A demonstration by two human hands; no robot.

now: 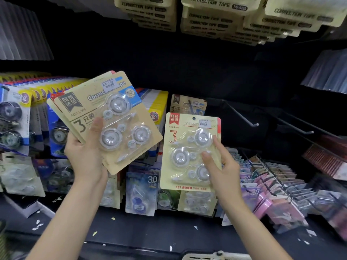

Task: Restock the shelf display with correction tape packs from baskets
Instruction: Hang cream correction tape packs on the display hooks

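Kraft-brown card, clear blister: the fanned stack of correction tape packs [105,117] sits in the left hand [85,152], tilted, thumb pressed on the front blister, fingers curled behind. At least three cards show at the fanned top-left edge; exact count unclear. Front pack carries three round tape reels plus small gears, printed "3".

One single pack [190,152], cream card with red logo, hangs upright in the right hand [218,166]; thumb on the blister front, index finger along its right edge, other fingers behind. It also holds three reels. Both hands are clamped on packs, held apart, the two loads not touching.

Just behind the single pack's top, one brown hanging pack [187,105] shows on a peg. Right of the right hand, two bare metal hooks [244,117] stick out of the dark back panel. Below and right of that hand, rows of pink and purple packs [270,186] hang densely. Behind the left hand, rows of blue-and-yellow packs [24,109] fill the shelf. Between and below the hands, a blue pack marked "30" [142,194] and a pale pack [197,202] hang. Above both hands, three stacks of cream "CORRECTION TAPE" cards [212,15]. Under the forearms, a dark shelf ledge [150,231] with scattered white paper bits.
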